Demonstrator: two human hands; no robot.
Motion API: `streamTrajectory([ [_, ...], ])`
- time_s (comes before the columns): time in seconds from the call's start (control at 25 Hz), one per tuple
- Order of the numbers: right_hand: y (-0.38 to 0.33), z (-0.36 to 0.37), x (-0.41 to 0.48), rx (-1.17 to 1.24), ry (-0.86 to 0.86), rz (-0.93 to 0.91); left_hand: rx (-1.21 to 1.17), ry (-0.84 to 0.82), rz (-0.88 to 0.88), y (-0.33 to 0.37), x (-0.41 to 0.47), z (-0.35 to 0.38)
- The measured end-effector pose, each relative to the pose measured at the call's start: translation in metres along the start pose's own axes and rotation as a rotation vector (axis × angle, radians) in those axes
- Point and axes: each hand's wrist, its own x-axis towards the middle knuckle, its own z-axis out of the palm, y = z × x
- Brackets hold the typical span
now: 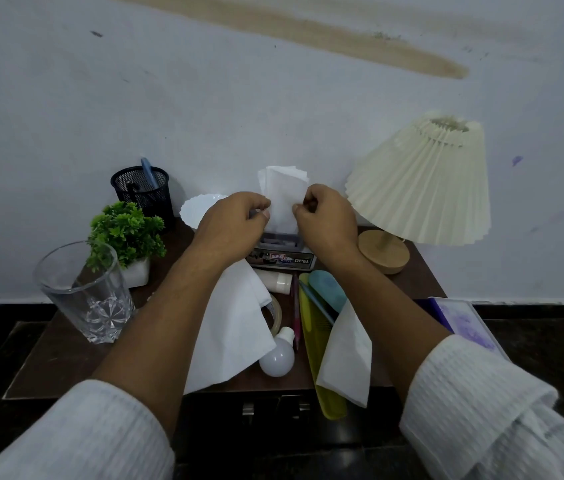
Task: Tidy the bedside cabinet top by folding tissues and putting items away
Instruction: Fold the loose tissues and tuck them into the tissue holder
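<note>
A folded white tissue (284, 194) stands upright in a grey holder (279, 249) at the back middle of the brown cabinet top (66, 344). My left hand (235, 221) pinches its left edge and my right hand (325, 220) pinches its right edge. Two loose tissues lie unfolded nearer to me: a large one (235, 327) under my left forearm, a smaller one (346, 355) draped over a yellow-green case (322, 382). A white bulb (279, 355), a tape roll (275, 315), a small cream bottle (279, 282), a red pen (296, 306) and a teal comb (325, 289) lie between them.
A clear glass (83, 292) stands front left, with a small potted plant (126, 233) behind it. A black mesh pen cup (143, 190) and a white scalloped plate (197, 207) sit at the back left. A pleated lamp (419, 181) fills the back right. A purple box (464, 323) lies beyond the cabinet's right edge.
</note>
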Motion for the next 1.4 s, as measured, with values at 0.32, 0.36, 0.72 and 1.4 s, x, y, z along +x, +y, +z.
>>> streamTrajectory([
  [0.32, -0.001, -0.001, 0.000, -0.039, -0.031, 0.023, -0.032, 0.013, 0.010, -0.002, 0.000, 0.000],
  [0.36, -0.002, -0.002, 0.001, -0.043, -0.041, 0.027, -0.022, 0.009, 0.011, -0.002, 0.000, 0.000],
  [0.72, -0.005, -0.005, -0.005, -0.068, -0.026, 0.014, -0.048, 0.034, 0.011, 0.006, -0.005, -0.004],
  [1.4, -0.057, -0.020, -0.107, -0.181, -0.584, 0.098, -0.098, -0.028, -0.143, -0.004, -0.070, -0.069],
])
